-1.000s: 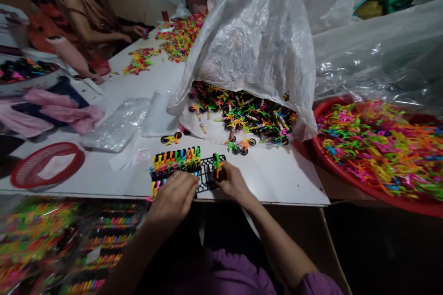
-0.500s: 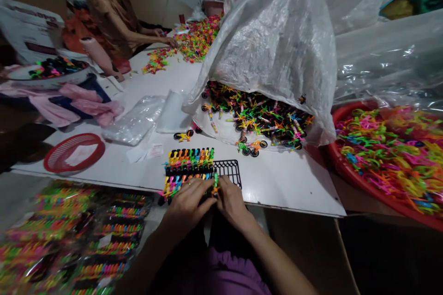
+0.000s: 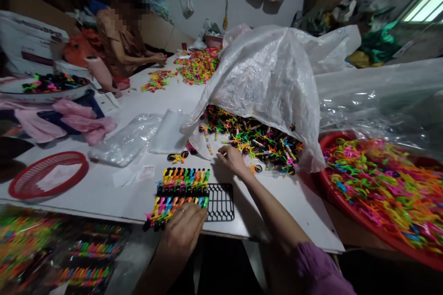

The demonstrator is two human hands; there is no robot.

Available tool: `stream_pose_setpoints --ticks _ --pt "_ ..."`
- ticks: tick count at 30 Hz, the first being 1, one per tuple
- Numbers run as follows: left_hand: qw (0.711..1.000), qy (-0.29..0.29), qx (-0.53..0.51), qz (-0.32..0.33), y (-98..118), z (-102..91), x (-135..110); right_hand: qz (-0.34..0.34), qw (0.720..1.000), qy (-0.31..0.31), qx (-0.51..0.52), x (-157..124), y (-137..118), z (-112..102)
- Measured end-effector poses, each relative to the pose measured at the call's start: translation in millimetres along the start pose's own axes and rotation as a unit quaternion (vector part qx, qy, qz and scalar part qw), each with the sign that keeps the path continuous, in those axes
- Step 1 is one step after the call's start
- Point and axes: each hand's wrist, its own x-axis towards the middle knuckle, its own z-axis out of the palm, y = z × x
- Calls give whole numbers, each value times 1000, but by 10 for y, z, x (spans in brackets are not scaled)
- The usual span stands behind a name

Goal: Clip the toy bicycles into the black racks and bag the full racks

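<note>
**Head view.** Your left hand (image 3: 183, 233) lies at the near edge of the table (image 3: 294, 203). Its fingers are laid together and flat over the near row of toy bicycles (image 3: 176, 203), which stands in the black grid rack (image 3: 221, 203). They clamp nothing; the hand's weight probably steadies rack and row. A far row of toy bicycles (image 3: 185, 176) stands just behind, and the rack's right part is bare.

Your right hand (image 3: 231, 159) is stretched past the rack to the loose pile of toy bicycles (image 3: 256, 136), fingers slightly apart on its near fringe. You cannot tell whether they pinch a piece. The pile spills from the mouth of the clear plastic sack (image 3: 270, 78). The sack lies on its side with its mouth toward you, which likely puts the pile within reach.

A red basin (image 3: 323, 179) of coloured parts sits at the right edge and a red basket (image 3: 20, 189) near the left edge. Another person's hand (image 3: 159, 58) works by a heap of coloured parts (image 3: 197, 64) at the far end.
</note>
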Motion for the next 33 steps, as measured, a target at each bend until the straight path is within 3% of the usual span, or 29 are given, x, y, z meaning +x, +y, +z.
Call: stream_pose_setpoints --ticks 3,5,7,9,11,13,16,19,22,23,25,29,31,33 --pt "1000 7 22 -3 -9 -53 129 50 998 -23 -41 495 -248 158" --pt "999 18 43 2 -58 -94 304 72 995 -33 -54 646 -352 265" --pt "998 -5 62 -4 -136 -96 499 78 994 -49 -64 658 -355 302" --pt "995 -74 72 -14 -219 -44 645 71 992 -71 -72 573 -276 254" --pt "987 -145 70 -22 -279 41 700 56 991 -98 -76 448 -167 152" --pt "983 -172 58 -35 -301 116 675 33 988 -128 -74 332 -76 53" --pt "984 -164 42 -56 -283 144 591 -37 987 -151 -26 223 -7 18" --pt "986 -152 7 -71 -299 61 591 -95 986 -130 53 173 -25 118" --pt "983 -58 -72 -160 -446 -77 739 -99 975 -108 168 171 -171 160" --pt "970 -17 -108 -215 -520 -116 821 -103 966 -100 216 186 -263 130" --pt "919 41 -216 -328 -673 -165 1014 -133 947 -71 284 248 -508 8" --pt "756 104 -490 -421 -947 -233 1305 -259 931 -36 256 498 -980 -233" --pt "712 161 -498 -468 -1098 -329 1287 -295 928 -57 222 649 -1064 -210" --pt "694 208 -453 -520 -1269 -456 1157 -318 930 -92 162 784 -1037 -63"
